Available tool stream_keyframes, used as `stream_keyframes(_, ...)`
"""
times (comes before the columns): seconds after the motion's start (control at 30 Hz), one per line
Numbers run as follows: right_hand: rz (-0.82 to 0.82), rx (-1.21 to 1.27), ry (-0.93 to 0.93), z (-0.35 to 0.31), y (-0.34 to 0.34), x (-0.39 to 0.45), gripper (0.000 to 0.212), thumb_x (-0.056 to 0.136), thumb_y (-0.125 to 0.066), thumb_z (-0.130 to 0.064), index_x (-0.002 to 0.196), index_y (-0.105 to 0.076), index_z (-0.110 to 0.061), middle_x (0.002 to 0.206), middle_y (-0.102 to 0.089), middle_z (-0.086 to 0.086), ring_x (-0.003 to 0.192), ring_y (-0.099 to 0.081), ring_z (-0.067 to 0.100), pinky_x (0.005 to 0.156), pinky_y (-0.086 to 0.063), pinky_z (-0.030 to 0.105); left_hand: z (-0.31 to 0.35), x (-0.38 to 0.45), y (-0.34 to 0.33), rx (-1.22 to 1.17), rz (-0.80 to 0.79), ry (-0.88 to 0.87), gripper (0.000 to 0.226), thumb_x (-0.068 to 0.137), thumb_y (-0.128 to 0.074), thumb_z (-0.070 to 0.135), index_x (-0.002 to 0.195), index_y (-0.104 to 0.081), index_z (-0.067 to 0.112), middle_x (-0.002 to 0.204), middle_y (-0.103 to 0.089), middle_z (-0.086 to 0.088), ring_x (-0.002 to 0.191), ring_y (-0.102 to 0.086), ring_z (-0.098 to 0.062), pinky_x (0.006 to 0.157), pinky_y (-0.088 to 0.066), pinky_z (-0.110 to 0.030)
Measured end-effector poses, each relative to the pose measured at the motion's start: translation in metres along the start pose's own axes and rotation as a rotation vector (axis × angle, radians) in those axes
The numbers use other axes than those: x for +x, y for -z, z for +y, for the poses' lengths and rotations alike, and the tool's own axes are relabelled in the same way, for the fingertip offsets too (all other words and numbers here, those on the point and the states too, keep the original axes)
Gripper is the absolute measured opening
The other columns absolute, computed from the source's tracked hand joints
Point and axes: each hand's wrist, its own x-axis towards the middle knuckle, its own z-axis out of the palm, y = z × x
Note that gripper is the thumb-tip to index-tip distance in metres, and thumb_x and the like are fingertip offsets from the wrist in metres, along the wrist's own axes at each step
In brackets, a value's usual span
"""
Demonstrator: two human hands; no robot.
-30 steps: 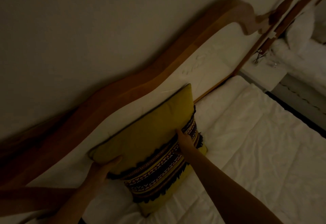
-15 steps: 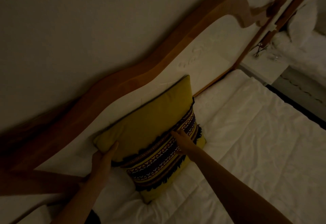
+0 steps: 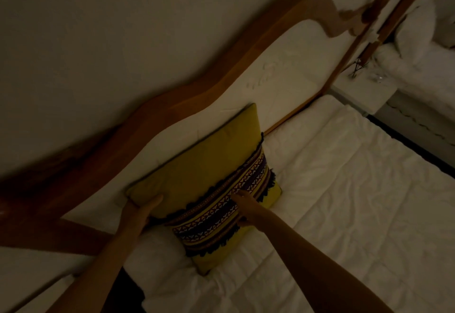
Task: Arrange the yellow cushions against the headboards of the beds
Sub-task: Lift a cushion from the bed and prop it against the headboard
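A yellow cushion (image 3: pixel 209 172) with a dark patterned, fringed band leans upright against the padded white headboard (image 3: pixel 290 66) with its curved wooden frame. It stands on the white bed (image 3: pixel 344 201). My left hand (image 3: pixel 140 210) grips the cushion's left corner, thumb on its front. My right hand (image 3: pixel 246 208) presses flat on the patterned band near the cushion's lower right. The room is dim.
A white nightstand (image 3: pixel 362 91) with a glass (image 3: pixel 378 77) and thin dark twigs stands right of the headboard. Beyond it a second bed (image 3: pixel 423 49) with white bedding shows at top right. A dark gap lies at the bottom left between mattresses.
The cushion has shifted slightly toward the headboard and sits more upright. My left hand slid from under the corner to grip its edge; my right hand stays on the band.
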Motion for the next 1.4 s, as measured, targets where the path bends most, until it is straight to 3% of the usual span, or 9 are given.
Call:
stream_keyframes(0.1,0.012,-0.013,0.01,0.001,-0.006,-0.003,0.064,0.1,-0.045,-0.049,0.156,-0.02,-0.029,0.161,-0.028,0.007,0.136,-0.045,0.034,0.089,-0.056,0.044,0.0,-0.002,0.006,-0.039,0.0,0.002,0.056,0.063,-0.088,0.033,0.114,-0.064,0.036,0.11,-0.071,0.01,0.096,-0.069,-0.01,0.063,-0.058,-0.02)
stream_keyframes(0.27,0.02,0.041,0.003,-0.005,-0.013,-0.003,0.062,0.099,-0.047,-0.048,0.154,-0.024,-0.029,0.16,-0.028,0.005,0.139,-0.042,0.033,0.092,-0.056,0.047,-0.001,0.0,0.005,-0.068,-0.036,0.016,0.075,0.071,-0.088,0.028,0.138,-0.055,0.026,0.122,-0.068,0.004,0.109,-0.065,-0.017,0.078,-0.054,-0.027)
stream_keyframes(0.47,0.008,0.036,0.001,-0.012,-0.026,0.002,0.065,0.094,-0.051,-0.055,0.15,-0.031,-0.028,0.156,-0.034,0.004,0.134,-0.045,0.03,0.095,-0.055,0.051,0.001,0.006,0.003,-0.112,-0.031,0.034,0.072,0.06,-0.092,0.036,0.126,-0.063,0.033,0.123,-0.07,0.004,0.11,-0.068,-0.017,0.079,-0.057,-0.03)
stream_keyframes(0.6,-0.039,0.309,-0.041,-0.021,-0.033,0.002,0.092,0.076,-0.064,-0.073,0.151,-0.025,-0.036,0.16,-0.026,0.004,0.141,-0.036,0.039,0.096,-0.05,0.06,0.0,0.008,0.002,-0.124,-0.024,0.124,0.074,0.058,-0.092,0.048,0.124,-0.06,0.038,0.121,-0.067,0.008,0.113,-0.063,-0.02,0.078,-0.056,-0.038)
stream_keyframes(0.73,0.051,0.621,-0.014,-0.036,-0.045,0.005,0.135,0.038,-0.071,-0.09,0.153,-0.01,-0.049,0.164,-0.016,0.001,0.144,-0.025,0.047,0.085,-0.042,0.08,0.009,0.001,-0.017,-0.217,-0.141,0.084,0.047,0.059,-0.09,0.036,0.104,-0.075,0.035,0.108,-0.078,0.007,0.103,-0.072,-0.021,0.067,-0.062,-0.036)
stream_keyframes(0.9,0.139,0.705,0.102,-0.042,-0.064,-0.002,0.107,0.063,-0.058,-0.088,0.148,0.002,-0.061,0.166,-0.013,-0.003,0.145,-0.024,0.046,0.086,-0.038,0.081,0.019,-0.006,-0.021,-0.311,-0.189,0.013,0.046,0.069,-0.082,0.023,0.114,-0.073,0.024,0.112,-0.078,0.001,0.1,-0.074,-0.02,0.072,-0.063,-0.036)
stream_keyframes(1.1,0.09,0.56,0.223,-0.056,-0.078,-0.011,0.093,0.081,-0.059,-0.071,0.149,0.005,-0.059,0.166,-0.013,-0.002,0.148,-0.025,0.036,0.109,-0.031,0.071,0.021,0.011,0.012,-0.293,-0.067,0.112,0.055,0.066,-0.087,0.029,0.118,-0.071,0.025,0.124,-0.073,-0.002,0.116,-0.065,-0.03,0.095,-0.054,-0.053)
stream_keyframes(1.27,0.08,0.515,0.181,-0.058,-0.081,-0.013,0.091,0.087,-0.055,-0.068,0.149,0.011,-0.058,0.167,-0.01,-0.002,0.147,-0.025,0.039,0.102,-0.037,0.072,0.018,0.015,0.021,-0.063,-0.053,0.044,0.069,0.047,-0.094,0.053,0.11,-0.071,0.037,0.107,-0.077,0.013,0.103,-0.068,-0.013,0.074,-0.057,-0.032)
stream_keyframes(1.4,0.115,0.534,0.15,-0.051,-0.069,-0.01,0.085,0.087,-0.059,-0.063,0.152,-0.005,-0.051,0.164,-0.02,0.001,0.143,-0.033,0.039,0.096,-0.046,0.066,-0.01,0.016,0.014,0.115,-0.048,0.018,0.08,0.068,-0.092,0.024,0.138,-0.053,0.017,0.138,-0.058,-0.001,0.122,-0.058,-0.028,0.092,-0.049,-0.036)
